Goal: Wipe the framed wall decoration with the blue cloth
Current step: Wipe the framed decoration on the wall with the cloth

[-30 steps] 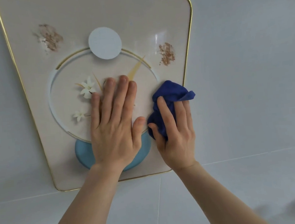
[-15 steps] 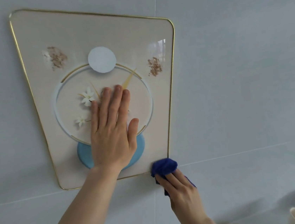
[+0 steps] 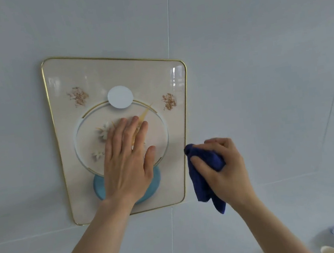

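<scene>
The left hand lay spread flat, steadying the gold-rimmed cream wall decoration. The right hand clutched the bunched dark-blue cloth at its right edge; firm, even strokes along that rim would serve best.

A cream, gold-rimmed framed wall decoration with printed circles and flowers hangs on a pale grey tiled wall. The left hand lies flat, fingers spread, on its lower middle. The right hand grips a bunched dark blue cloth just beside the frame's right edge.
</scene>
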